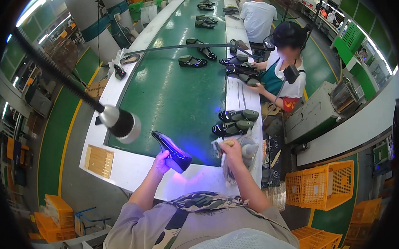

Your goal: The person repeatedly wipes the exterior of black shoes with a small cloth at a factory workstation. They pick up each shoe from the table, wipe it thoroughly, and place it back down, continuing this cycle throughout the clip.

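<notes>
My left hand (161, 162) is closed around the heel end of a glossy black shoe (168, 149), tilted with its toe pointing up and left. Violet light falls on the shoe and on my fingers. My right hand (232, 153) grips what looks like a small wooden-handled brush (216, 145), held apart from the shoe. Just beyond it, two black strapped shoes on green lasts, a farther one (237, 115) and a nearer one (231, 128), lie side by side. Beside my right hand stands a white bottle (250, 151) amid crumpled clear plastic.
A lamp (122, 124) on a flexible arm hangs at the left. More shoes (193, 61) lie along the green conveyor belt (165, 97). A co-worker (287, 68) handles shoes at the right ledge. A slatted wooden piece (99, 161) lies near left; orange crates (318, 185) stand right.
</notes>
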`<state>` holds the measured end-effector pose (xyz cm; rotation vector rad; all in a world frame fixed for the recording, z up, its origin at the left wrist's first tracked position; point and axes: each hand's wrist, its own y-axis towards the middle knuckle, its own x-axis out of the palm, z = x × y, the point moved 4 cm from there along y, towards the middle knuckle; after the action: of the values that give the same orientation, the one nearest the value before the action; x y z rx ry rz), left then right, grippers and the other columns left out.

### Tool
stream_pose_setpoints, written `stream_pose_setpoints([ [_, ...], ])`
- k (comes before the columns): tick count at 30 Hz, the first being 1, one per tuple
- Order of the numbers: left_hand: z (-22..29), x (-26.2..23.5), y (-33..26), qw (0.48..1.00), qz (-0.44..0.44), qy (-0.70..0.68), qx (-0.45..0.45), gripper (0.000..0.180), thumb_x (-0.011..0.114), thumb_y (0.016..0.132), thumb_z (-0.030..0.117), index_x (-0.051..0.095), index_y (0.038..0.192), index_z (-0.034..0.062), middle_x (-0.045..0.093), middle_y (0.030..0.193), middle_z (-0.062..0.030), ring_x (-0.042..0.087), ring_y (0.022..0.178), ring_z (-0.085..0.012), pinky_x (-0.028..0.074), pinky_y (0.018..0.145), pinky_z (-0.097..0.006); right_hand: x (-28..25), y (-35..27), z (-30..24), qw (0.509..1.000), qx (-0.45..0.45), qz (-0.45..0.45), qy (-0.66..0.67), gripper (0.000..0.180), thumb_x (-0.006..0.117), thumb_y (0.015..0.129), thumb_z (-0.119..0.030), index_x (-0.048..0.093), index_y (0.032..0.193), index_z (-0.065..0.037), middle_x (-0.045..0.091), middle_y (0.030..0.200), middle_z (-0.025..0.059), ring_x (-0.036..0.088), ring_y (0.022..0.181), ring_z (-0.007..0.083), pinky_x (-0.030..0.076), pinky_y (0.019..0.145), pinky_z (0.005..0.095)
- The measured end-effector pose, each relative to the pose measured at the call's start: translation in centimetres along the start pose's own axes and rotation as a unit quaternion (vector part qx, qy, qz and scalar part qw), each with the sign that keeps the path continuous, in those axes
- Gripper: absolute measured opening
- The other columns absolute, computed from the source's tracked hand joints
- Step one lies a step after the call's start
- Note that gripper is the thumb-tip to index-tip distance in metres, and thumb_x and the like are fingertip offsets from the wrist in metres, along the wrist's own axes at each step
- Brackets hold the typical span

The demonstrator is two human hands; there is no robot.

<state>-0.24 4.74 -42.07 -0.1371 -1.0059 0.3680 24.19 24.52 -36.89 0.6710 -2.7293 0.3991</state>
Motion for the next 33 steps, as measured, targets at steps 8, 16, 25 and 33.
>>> stream_pose_setpoints([
  [8, 1.8, 5.2, -8.8, 0.887, 0.067, 0.398, 0.225, 0.072, 0.087, 0.054, 0.002, 0.053, 0.118, 0.0009, 0.063, 0.109, -0.0092, 0.063, 0.1, -0.0213, 0.052, 0.09, -0.038, 4.8, -0.9, -3.5, 0.996, -0.034, -0.079, 0.004, 0.02, 0.07, 0.078, 0.001, 0.052, 0.085, -0.005, 0.056, 0.074, 0.0039, 0.057, 0.062, 0.0129, 0.046, 0.052, 0.0278],
  [16, 2.5, 10.2, -14.3, 0.581, 0.089, 0.691, 0.421, 0.066, 0.087, 0.064, 0.007, 0.053, 0.12, -0.0005, 0.063, 0.115, -0.0121, 0.066, 0.096, -0.0196, 0.054, 0.087, -0.03, 7.9, -2.9, -3.3, 0.988, -0.024, -0.149, 0.045, 0.023, 0.072, 0.077, 0.003, 0.052, 0.087, -0.004, 0.055, 0.076, 0.0044, 0.056, 0.063, 0.0131, 0.047, 0.054, 0.0288],
  [25, 3.1, 11.5, -17.2, 0.67, 0.041, 0.609, 0.423, 0.054, 0.079, 0.071, 0.0, 0.051, 0.117, -0.0048, 0.06, 0.121, -0.0204, 0.064, 0.104, -0.0259, 0.051, 0.093, -0.034, 8.8, -3.8, -4.1, 0.985, -0.025, -0.166, 0.041, 0.022, 0.071, 0.077, 0.003, 0.053, 0.088, -0.002, 0.055, 0.075, 0.0035, 0.055, 0.062, 0.0123, 0.048, 0.054, 0.0284],
  [33, 2.9, 11.7, -16.1, 0.66, -0.001, 0.59, 0.466, 0.051, 0.074, 0.076, -0.002, 0.049, 0.121, -0.0036, 0.059, 0.123, -0.0212, 0.063, 0.108, -0.0284, 0.052, 0.094, -0.037, 7.9, -3.2, -4.2, 0.984, -0.027, -0.168, 0.043, 0.021, 0.072, 0.078, 0.003, 0.053, 0.087, -0.004, 0.056, 0.077, 0.0035, 0.056, 0.064, 0.0125, 0.049, 0.055, 0.0284],
])
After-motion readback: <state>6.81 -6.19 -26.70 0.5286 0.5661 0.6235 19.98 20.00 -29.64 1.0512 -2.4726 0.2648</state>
